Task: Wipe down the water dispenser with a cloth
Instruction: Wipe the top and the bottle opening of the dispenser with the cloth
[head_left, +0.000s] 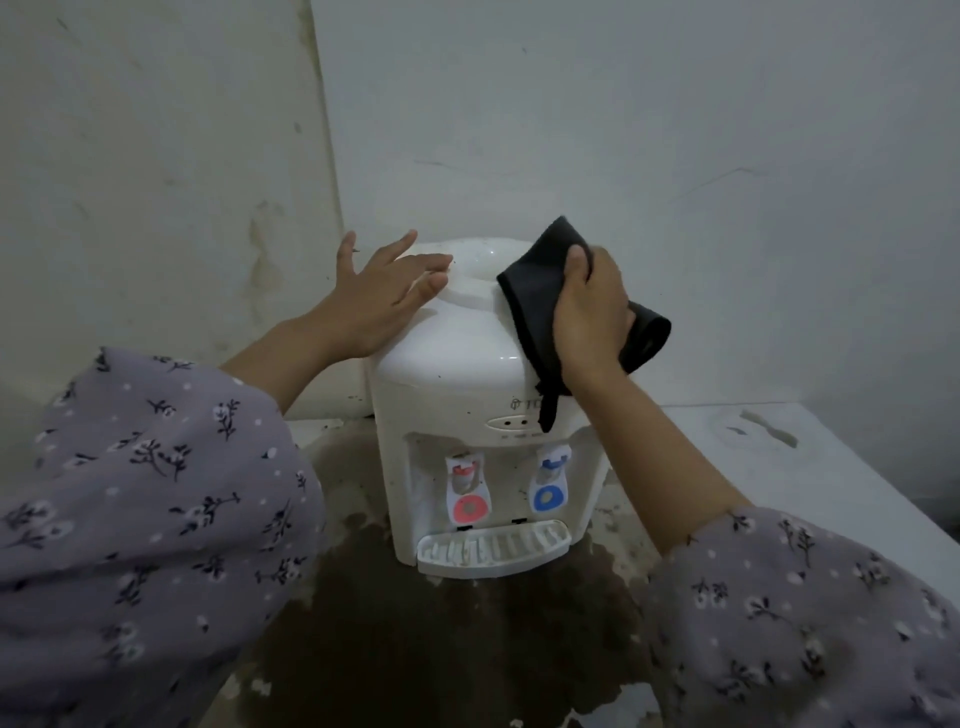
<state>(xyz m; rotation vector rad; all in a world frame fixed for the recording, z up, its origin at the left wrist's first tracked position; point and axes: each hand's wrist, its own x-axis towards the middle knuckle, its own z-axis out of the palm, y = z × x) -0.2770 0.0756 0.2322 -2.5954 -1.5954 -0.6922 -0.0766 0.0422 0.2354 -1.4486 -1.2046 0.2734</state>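
The white water dispenser (467, 415) stands on a stained counter (727, 457) in the wall's corner; my left hand (374, 296) lies flat on its top left shoulder, fingers spread and straight; my right hand (589, 317) clutches the black cloth (530, 296), pressing it against the top right shoulder; one corner dangles down the front.

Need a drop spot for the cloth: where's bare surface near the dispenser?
Free: white ledge right of the water dispenser. In front: bare but stained dark. Crowded: dispenser top, under left hand and right hand gripping the cloth.
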